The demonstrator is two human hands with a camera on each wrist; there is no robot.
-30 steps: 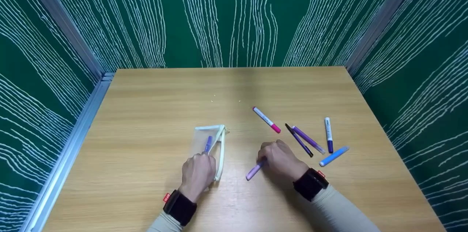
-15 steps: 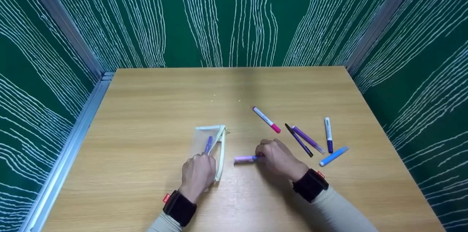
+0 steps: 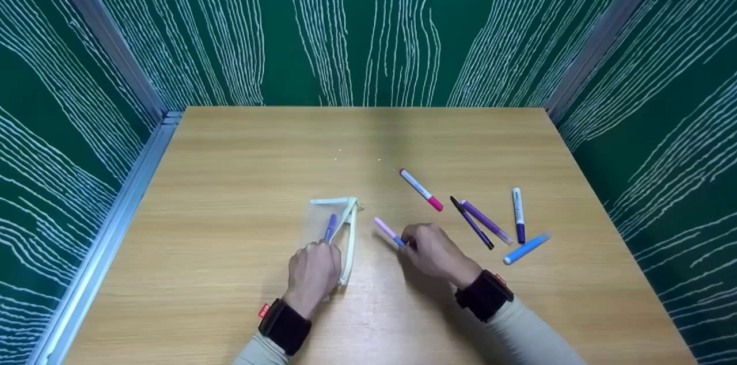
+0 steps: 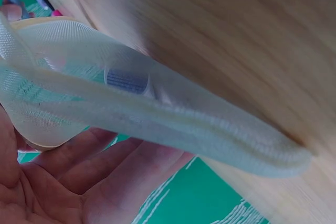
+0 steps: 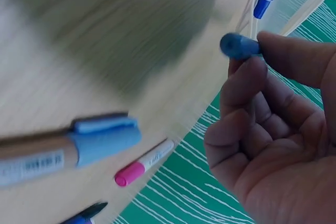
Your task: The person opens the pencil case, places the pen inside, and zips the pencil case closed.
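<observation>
Near the middle of the table, my left hand (image 3: 314, 273) grips the near end of a see-through mesh pencil pouch (image 3: 317, 216) with pale mint trim. Its zip side gapes open toward the right. Through the mesh shows a blue-violet marker (image 3: 330, 224), whose label is seen faintly in the left wrist view. My right hand (image 3: 433, 251) pinches a slim lilac marker (image 3: 384, 227) by its blue end (image 5: 240, 46), between thumb and index finger. The marker's lilac end points up and left toward the pouch, apart from it. The other right fingers are curled in.
Right of the pouch lie a pink-capped marker (image 3: 421, 189), a black pen (image 3: 471, 223), a purple pen (image 3: 486, 222), a white marker with a dark blue cap (image 3: 519, 215) and a blue marker (image 3: 527, 248). Green walls with white lines enclose the wooden table (image 3: 259, 146).
The lilac marker has swung round in my right fingers: its free end pointed down-left, then left, and now up-left. The left hand and pouch have stayed in place.
</observation>
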